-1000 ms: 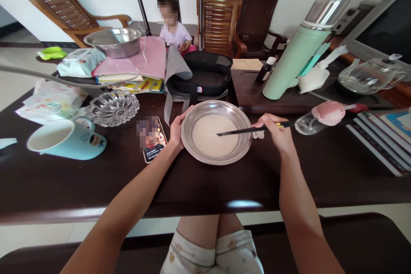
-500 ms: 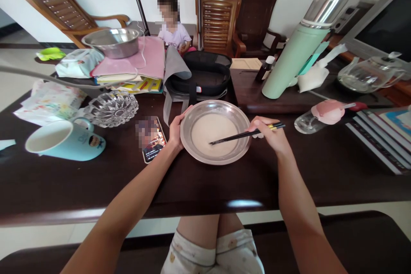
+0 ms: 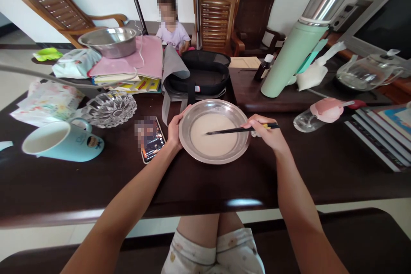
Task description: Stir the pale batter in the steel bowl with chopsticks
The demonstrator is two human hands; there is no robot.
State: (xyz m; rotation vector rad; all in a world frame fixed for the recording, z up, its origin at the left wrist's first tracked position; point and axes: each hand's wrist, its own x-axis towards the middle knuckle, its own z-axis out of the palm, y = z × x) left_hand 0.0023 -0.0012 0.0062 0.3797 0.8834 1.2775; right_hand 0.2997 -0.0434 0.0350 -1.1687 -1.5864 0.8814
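A round metal bowl [image 3: 214, 159] on the dark table holds a pale, milky liquid [image 3: 213, 143]. My left hand [image 3: 176, 129] grips the bowl's left rim, its fingers partly hidden behind the side. Between the fingers of my right hand [image 3: 263, 132] is a pair of black chopsticks [image 3: 229, 130] with gold bands near the top. Their tips dip into the liquid left of the bowl's middle. Under my right hand, a small whitish thing [image 3: 256, 132] shows at the bowl's right edge; I cannot make out its kind. Left of my left wrist lies a lit phone [image 3: 152, 143].
A blue mug [image 3: 64, 141] and a glass dish [image 3: 112, 109] stand on the left. Behind the bowl lies a black case [image 3: 199, 77]. A green thermos [image 3: 293, 51], a pink-topped bottle [image 3: 321, 113] and stacked books [image 3: 379, 137] are on the right. A person [image 3: 172, 25] sits across the table.
The chopstick tips have moved a little left and away from me through the liquid, and the chopsticks lie flatter. My right hand has shifted slightly left. My left hand still holds the bowl.
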